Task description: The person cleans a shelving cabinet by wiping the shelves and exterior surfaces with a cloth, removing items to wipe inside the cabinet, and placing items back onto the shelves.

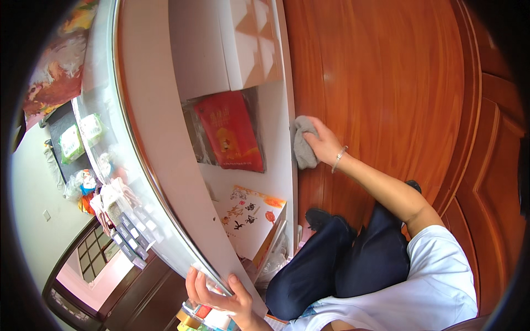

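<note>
My right hand, with a bangle on the wrist, grips a bunched grey cloth. The cloth presses against the lower front edge of a white cabinet, right at the wooden floor. My left hand holds the cabinet's glass-covered top by its edge, fingers over the glass and thumb on the front side. In the open shelf between my hands lie a red printed packet and a white printed box, both bearing writing.
Stacked small boxes, cloth items and green-white packs stand on or beyond the glass top. Tape rolls sit beside my left hand. White drawer fronts adjoin the shelf. A brown wooden panel borders the floor.
</note>
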Motion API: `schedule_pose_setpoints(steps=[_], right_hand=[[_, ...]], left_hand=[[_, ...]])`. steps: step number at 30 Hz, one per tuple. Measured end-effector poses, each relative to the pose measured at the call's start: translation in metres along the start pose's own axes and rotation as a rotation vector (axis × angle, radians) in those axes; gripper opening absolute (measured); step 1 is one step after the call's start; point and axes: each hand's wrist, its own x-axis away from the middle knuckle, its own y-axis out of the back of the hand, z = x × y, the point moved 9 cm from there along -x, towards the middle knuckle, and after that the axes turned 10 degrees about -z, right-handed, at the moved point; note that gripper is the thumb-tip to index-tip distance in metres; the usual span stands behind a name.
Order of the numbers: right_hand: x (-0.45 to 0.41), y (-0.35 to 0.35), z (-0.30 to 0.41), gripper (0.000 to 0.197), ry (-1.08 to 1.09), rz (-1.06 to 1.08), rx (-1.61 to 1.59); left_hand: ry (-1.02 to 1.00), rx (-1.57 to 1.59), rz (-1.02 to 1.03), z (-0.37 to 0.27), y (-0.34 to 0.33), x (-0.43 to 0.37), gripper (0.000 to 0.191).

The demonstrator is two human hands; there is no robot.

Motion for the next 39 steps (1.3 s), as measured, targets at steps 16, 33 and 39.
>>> schedule_pose_setpoints(steps=[16, 33, 39], right_hand=[[-0.100, -0.040, 0.341, 0.035, 1.263, -0.394, 1.130], [-0.058, 0.090, 0.220, 0.047, 0.234, 0.129, -0.096], [-0.092, 0.066, 0.358, 0.040, 0.714, 0.122, -0.709]], left_hand=[[0.096, 0.023, 0.054, 0.013, -0.008, 0.006, 0.052], [0.022, -0.050, 0.075, 0.009, -0.002, 0.003, 0.051], [0.053, 0.008, 0.112, 0.010, -0.005, 0.003, 0.052]])
